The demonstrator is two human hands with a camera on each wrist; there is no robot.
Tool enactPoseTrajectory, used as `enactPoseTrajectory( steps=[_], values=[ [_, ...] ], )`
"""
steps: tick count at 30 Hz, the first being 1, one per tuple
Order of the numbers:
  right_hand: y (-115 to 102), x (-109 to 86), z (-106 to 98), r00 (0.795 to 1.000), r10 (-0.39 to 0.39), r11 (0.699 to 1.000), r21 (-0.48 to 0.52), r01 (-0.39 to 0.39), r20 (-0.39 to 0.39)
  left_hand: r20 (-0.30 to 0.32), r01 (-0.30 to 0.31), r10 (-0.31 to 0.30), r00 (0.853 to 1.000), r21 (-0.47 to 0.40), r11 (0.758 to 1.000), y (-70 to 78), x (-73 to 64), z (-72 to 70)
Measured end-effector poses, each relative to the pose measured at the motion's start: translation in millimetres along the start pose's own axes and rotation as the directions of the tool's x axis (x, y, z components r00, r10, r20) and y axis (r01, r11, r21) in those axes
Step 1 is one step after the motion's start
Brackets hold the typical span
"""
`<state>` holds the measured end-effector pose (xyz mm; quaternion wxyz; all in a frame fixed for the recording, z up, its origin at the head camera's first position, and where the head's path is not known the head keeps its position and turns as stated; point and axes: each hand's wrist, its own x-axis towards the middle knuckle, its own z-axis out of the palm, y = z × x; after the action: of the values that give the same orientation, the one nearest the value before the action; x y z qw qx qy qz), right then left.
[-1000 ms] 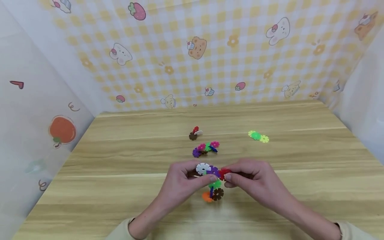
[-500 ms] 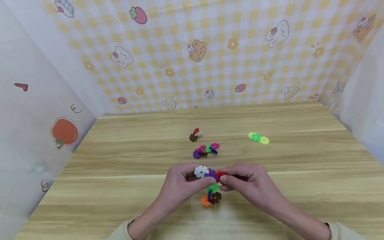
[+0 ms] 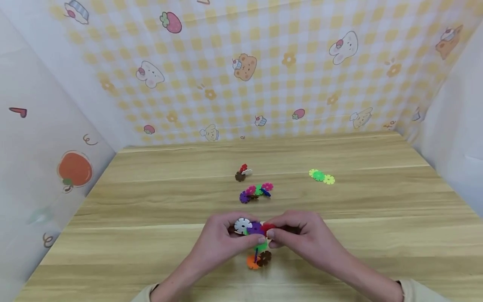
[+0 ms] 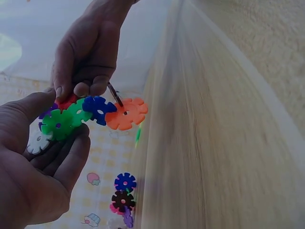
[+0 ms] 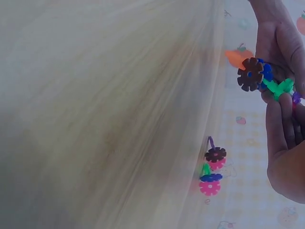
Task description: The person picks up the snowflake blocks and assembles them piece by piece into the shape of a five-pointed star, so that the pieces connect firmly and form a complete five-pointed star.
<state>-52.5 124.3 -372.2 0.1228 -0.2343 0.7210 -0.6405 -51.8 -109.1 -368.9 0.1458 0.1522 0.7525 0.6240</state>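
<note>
Both hands hold one joined cluster of notched plastic flower discs above the wooden table. In the head view my left hand (image 3: 222,239) pinches it near the white disc (image 3: 242,225) and purple disc (image 3: 255,228), thumb in front. My right hand (image 3: 307,235) pinches the red disc (image 3: 268,227) at the cluster's right side, its fingers covering part of it. Below the thumbs hang a green disc (image 3: 260,245), a brown disc (image 3: 264,258) and an orange disc (image 3: 253,262). The left wrist view shows a blue disc (image 4: 99,110) linking the green part to the orange one.
Beyond the hands lies a joined chain of pink, green, purple and blue discs (image 3: 258,190). Farther back is a small red, white and brown group (image 3: 240,176). A yellow and green strip (image 3: 318,175) lies to the right. A checked cloth (image 3: 271,84) backs the table (image 3: 151,180).
Both hands and the cluster have shifted left and nearer the body. The head view has also shifted slightly. The grip on the discs stays much the same.
</note>
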Motion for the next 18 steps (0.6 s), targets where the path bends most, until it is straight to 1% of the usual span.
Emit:
enactPoseTrajectory(
  steps=[4, 5, 7, 9, 12, 15, 17, 18],
  values=[
    [1, 3.2, -3, 0.997, 0.071, 0.997, -0.011, -0.071, 0.011, -0.021, 0.011, -0.011, 1.0, 0.024, 1.0, 0.1, -1.0, -2.8],
    [1, 3.4, -6, 0.995, 0.102, 0.995, -0.023, -0.102, 0.007, -0.027, 0.012, -0.012, 1.0, 0.028, 1.0, 0.0, -1.0, -3.3],
    [6, 3.4, -15, 0.989, 0.145, 0.987, -0.069, -0.146, -0.017, -0.041, 0.011, -0.01, 0.999, 0.035, 0.999, -0.5, -0.8, -4.3],
    [14, 2.5, -29, 0.981, 0.183, 0.974, -0.121, -0.189, -0.066, -0.06, 0.013, -0.009, 0.998, 0.054, 0.998, -1.1, -0.8, -5.5],
    [27, 1.1, -55, 0.955, 0.259, 0.949, -0.145, -0.28, -0.146, -0.083, 0.019, -0.013, 0.996, 0.072, 0.997, -2.0, -1.6, -7.5],
    [41, 1.3, -82, 0.919, 0.336, 0.929, -0.091, -0.36, -0.205, -0.09, 0.019, -0.013, 0.996, 0.071, 0.997, -2.8, -2.5, -9.3],
    [46, 3.6, -94, 0.894, 0.383, 0.912, -0.061, -0.406, -0.231, -0.084, 0.013, -0.009, 0.996, 0.058, 0.998, -3.4, -2.8, -10.0],
    [48, 6.0, -97, 0.886, 0.396, 0.906, -0.053, -0.42, -0.24, -0.08, 0.01, -0.006, 0.997, 0.048, 0.999, -3.6, -2.9, -10.3]
  ],
)
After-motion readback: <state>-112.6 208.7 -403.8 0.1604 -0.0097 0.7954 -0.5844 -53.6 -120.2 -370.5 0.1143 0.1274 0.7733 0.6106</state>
